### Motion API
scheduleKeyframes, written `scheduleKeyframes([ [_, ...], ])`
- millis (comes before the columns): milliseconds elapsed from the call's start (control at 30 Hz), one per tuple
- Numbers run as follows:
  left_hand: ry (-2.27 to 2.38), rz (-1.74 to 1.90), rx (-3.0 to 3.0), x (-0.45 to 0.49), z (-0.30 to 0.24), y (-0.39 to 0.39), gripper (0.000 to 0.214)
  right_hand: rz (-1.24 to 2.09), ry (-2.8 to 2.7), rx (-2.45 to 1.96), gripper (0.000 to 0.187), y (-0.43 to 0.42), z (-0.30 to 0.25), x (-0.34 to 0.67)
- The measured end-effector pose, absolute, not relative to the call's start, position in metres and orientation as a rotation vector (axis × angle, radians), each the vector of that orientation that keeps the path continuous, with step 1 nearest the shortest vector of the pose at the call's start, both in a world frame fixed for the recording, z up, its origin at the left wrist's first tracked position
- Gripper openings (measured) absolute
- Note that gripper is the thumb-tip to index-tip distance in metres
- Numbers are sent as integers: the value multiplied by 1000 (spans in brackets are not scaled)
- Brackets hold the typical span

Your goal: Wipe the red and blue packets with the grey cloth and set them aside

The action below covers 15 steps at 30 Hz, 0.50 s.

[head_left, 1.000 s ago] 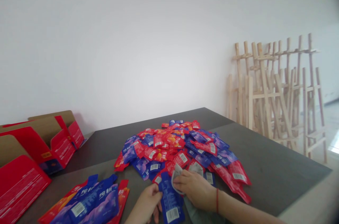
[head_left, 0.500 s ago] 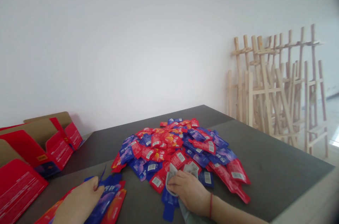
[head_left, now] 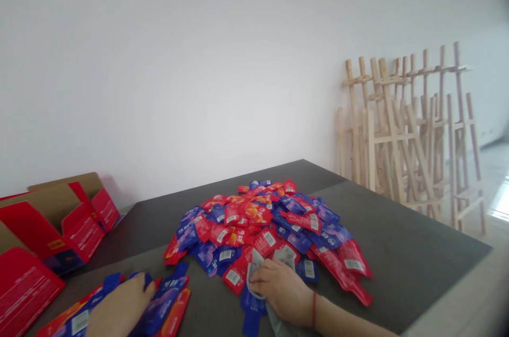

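My right hand (head_left: 280,289), with a red cord at the wrist, has its fingers closed on a grey cloth (head_left: 256,260) with a pale curved edge. Under that cloth lies a blue sachet (head_left: 250,305) with its narrow neck toward me. At the lower left, my left hand (head_left: 123,302) has curled fingers on a blue sachet with a barcode (head_left: 81,321); its fingertips are partly hidden. Red-orange and blue sachets (head_left: 169,294) lie in a row around this hand. Beyond both hands spreads a large heap of red and blue sachets (head_left: 254,215).
Open red cardboard boxes (head_left: 81,231) stand at the left edge of the dark table (head_left: 405,252). A white wall (head_left: 199,71) rises behind the table. Several wooden easels (head_left: 397,135) lean together at the right, beyond the table's edge.
My left hand has moved slightly left and down; the blue sachet it held edge-up now lies flatter under it. My right hand stays on the cloth. The view has shifted slightly.
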<state>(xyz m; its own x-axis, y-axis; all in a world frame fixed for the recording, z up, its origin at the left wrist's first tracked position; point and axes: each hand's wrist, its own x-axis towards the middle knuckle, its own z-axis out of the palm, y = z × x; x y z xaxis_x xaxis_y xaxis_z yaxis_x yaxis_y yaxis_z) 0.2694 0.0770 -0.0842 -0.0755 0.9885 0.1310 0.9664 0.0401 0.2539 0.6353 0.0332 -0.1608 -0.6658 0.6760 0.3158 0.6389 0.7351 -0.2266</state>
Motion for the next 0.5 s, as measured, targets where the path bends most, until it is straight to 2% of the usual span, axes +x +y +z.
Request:
scheduleKeyframes([
  [200,1953,366,2276,404,-110,46,31,123,-2543,-1020,34,33,-163,636],
  [333,1908,295,2089,437,-125,57,50,117,-2524,-996,35,34,-167,637],
  [500,1707,307,1966,414,-127,67,20,144,-2505,-1000,33,34,-167,638],
])
